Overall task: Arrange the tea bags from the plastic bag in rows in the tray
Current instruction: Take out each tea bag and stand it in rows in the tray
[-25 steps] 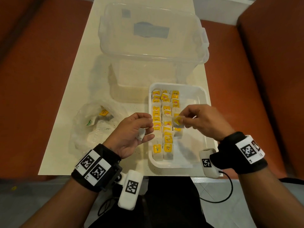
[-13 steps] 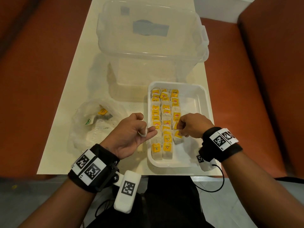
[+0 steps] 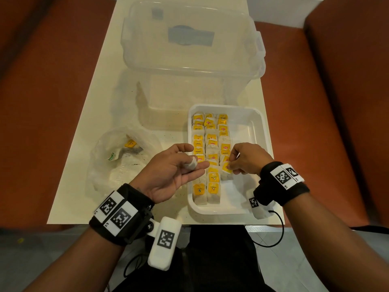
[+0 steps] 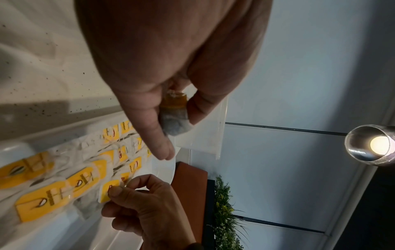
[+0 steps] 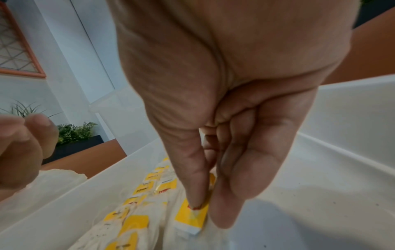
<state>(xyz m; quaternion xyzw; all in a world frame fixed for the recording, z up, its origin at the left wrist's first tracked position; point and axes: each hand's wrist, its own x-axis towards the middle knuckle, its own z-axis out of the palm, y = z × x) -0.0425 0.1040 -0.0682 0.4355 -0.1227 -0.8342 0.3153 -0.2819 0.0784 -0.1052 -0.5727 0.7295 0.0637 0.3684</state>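
A white tray [image 3: 254,131] holds three rows of tea bags [image 3: 211,144] with yellow tags. My right hand [image 3: 231,166] pinches the yellow tag of a tea bag [image 3: 227,168] at the near end of the right-hand row; the same tag [image 5: 192,218] shows under its thumb in the right wrist view. My left hand [image 3: 194,163] hovers at the tray's left edge and holds a folded tea bag [image 3: 192,164] between fingers and thumb, seen close up as a grey bag [image 4: 174,123]. The crumpled plastic bag [image 3: 117,163], with a tea bag [image 3: 130,143] inside, lies left of the tray.
A large clear plastic storage box [image 3: 189,39] stands at the back of the cream table [image 3: 88,123], just behind the tray. Red-brown seats [image 3: 42,102] flank the table on both sides. The tray's right part [image 3: 248,144] holds no bags.
My right hand came down from above the tray to the near end of the right row with its tea bag. My left hand opened slightly and edged toward the tray, still holding its bag.
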